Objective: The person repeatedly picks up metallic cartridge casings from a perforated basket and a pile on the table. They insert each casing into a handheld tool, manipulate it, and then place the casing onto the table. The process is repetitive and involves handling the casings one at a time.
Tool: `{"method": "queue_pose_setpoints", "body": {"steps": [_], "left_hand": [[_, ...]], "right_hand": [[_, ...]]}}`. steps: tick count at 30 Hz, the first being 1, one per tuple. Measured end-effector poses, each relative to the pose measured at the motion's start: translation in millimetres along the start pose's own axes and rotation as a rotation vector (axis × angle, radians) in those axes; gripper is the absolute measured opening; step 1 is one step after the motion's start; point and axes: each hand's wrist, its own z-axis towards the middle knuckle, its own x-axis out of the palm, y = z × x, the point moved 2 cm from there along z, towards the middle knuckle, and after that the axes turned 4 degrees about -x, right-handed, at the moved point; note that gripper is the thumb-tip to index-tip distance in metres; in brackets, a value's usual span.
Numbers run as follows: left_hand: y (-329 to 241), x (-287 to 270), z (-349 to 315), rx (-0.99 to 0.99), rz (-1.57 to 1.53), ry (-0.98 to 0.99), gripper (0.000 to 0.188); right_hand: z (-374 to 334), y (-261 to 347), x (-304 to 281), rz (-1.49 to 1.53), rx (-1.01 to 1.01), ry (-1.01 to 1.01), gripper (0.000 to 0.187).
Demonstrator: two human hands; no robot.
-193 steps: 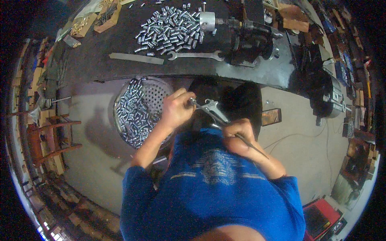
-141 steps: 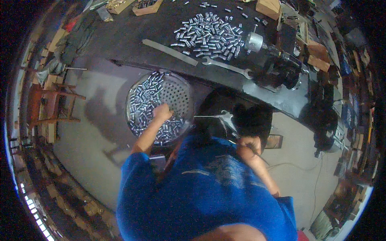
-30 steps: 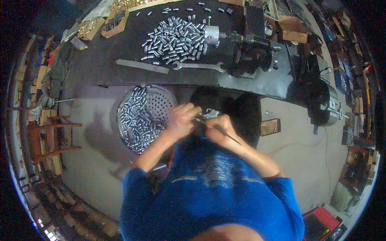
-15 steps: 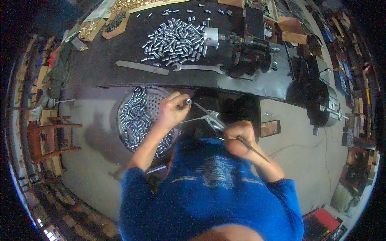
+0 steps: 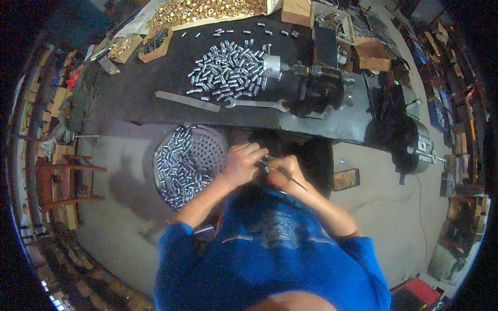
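Close together in front of my blue shirt are both hands. My left hand (image 5: 244,163) is closed, its fingers curled round a small metal sleeve (image 5: 266,158) of which little shows. Pressed up beside it, my right hand (image 5: 284,172) is wrapped round a metal tool with a thin rod (image 5: 299,183) sticking out toward my forearm. The tool's other end is mostly covered by my fingers. A round perforated pan (image 5: 207,152) stands left of my hands, with many metal sleeves (image 5: 174,166) heaped along its left side.
Across the dark bench (image 5: 129,93) lie a sleeve pile (image 5: 225,70), a flat metal bar (image 5: 188,101) and an open-ended wrench (image 5: 257,104). A machine with a chuck (image 5: 272,67) stands right of them. Brass pieces (image 5: 207,11) fill the back. An open box (image 5: 346,179) sits at right.
My hands have come together; the left moved right and down with the sleeve, the right moved left. The tool's bright spread arms, visible before, are now mostly hidden. The view has shifted slightly.
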Motion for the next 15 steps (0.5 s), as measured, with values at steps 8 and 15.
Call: {"method": "queue_pose_setpoints", "body": {"steps": [8,15], "left_hand": [[51.3,-13.6,37.6,-0.056,0.16,-0.141,0.016],[128.3,-51.2,128.0,-0.092,0.39,-0.168,0.02]], "right_hand": [[-45.1,4.3,-36.7,0.02,0.02,-0.11,0.022],[-63.6,-10.2,-23.6,0.138,0.113,-0.071,0.024]]}}
